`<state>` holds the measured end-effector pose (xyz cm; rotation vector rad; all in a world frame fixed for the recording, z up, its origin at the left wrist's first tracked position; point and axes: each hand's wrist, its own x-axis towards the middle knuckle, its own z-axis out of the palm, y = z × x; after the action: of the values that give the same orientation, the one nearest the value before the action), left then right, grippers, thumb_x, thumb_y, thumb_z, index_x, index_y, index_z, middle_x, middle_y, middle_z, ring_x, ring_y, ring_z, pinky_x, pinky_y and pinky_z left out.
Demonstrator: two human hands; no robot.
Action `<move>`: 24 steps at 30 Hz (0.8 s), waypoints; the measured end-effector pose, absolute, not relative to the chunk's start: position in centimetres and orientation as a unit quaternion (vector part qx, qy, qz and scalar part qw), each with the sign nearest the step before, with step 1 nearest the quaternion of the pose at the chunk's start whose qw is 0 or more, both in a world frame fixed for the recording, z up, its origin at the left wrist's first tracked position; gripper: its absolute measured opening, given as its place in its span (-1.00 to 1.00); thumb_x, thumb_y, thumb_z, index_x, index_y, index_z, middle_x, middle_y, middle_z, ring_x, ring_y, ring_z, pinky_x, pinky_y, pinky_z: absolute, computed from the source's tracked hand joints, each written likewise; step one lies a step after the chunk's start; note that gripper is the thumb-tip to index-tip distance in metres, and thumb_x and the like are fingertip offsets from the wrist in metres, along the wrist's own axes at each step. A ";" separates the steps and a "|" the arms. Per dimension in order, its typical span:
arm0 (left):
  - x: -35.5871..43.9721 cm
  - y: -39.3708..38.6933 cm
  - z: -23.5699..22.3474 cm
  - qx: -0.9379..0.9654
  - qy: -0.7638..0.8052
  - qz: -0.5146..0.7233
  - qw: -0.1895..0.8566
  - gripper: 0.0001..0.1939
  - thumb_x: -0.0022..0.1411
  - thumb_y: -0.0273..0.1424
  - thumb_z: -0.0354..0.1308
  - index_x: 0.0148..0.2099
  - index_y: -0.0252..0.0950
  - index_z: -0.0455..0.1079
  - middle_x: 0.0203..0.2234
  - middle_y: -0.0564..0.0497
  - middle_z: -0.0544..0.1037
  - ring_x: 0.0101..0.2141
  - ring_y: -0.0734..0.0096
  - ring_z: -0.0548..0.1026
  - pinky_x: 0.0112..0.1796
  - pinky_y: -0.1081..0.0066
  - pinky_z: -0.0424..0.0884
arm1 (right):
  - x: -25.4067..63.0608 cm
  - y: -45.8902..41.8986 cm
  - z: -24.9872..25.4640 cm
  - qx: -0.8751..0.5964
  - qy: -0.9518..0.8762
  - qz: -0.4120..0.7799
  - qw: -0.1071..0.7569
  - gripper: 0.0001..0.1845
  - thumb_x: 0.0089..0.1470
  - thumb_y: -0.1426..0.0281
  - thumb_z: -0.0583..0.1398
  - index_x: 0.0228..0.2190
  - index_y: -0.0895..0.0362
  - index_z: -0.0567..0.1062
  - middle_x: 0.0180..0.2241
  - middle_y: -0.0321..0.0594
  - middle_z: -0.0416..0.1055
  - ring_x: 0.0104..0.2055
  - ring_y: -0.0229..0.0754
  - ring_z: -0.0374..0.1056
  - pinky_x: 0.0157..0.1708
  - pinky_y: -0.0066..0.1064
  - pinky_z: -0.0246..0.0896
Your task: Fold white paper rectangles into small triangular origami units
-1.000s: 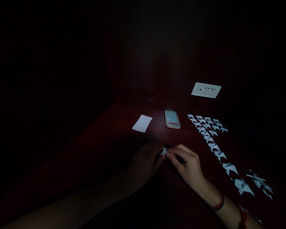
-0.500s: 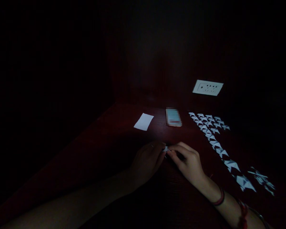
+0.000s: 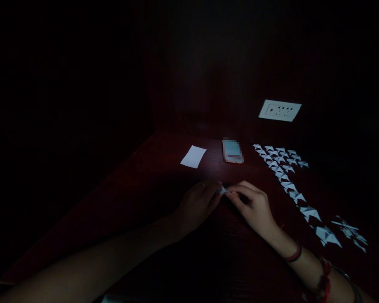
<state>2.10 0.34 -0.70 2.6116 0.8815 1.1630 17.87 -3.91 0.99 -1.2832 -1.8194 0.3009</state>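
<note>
The scene is very dark. My left hand (image 3: 197,205) and my right hand (image 3: 253,205) meet fingertip to fingertip on the dark red table (image 3: 139,198). Both pinch a small white folded paper piece (image 3: 222,190), of which only a sliver shows between the fingers. A ring sits on a left finger. Red bands circle my right wrist.
A flat white paper slip (image 3: 193,156) and a phone (image 3: 232,150) lie beyond my hands. Several folded white paper pieces (image 3: 284,170) run in rows along the right, down to a larger pair (image 3: 326,235). A white wall socket (image 3: 279,110) sits at the back right.
Everything has slid slightly up and right in the picture, so my head has shifted. My hands stay together on the paper piece, with small finger movement.
</note>
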 end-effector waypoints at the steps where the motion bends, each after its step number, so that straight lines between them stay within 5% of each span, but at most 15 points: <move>1: 2.1 0.4 -0.6 0.871 0.287 0.395 0.061 -0.81 0.16 -0.49 -0.05 -0.14 -0.31 0.19 -0.24 -0.01 0.38 -0.22 0.43 0.36 -0.19 0.37 0.33 | 17.9 -3.9 1.0 -0.518 -0.726 0.123 0.436 -0.85 -0.01 0.41 0.08 -0.43 0.16 0.44 -0.49 -0.24 0.30 -0.46 -0.30 0.21 -0.47 -0.49 0.14; 24: 2.1 0.3 -0.4 0.855 0.269 0.425 0.123 -0.85 0.14 -0.48 -0.02 -0.19 -0.30 0.24 -0.20 -0.01 0.29 -0.17 0.45 0.30 -0.16 0.36 0.31 | 17.5 -4.1 1.3 -0.488 -0.730 0.114 0.464 -0.84 -0.01 0.43 0.07 -0.39 0.12 0.46 -0.44 -0.21 0.35 -0.40 -0.26 0.26 -0.42 -0.45 0.18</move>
<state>2.13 0.30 -0.38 2.4958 0.7854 1.2402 17.47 -4.09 1.29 -1.1994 -1.7939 0.2801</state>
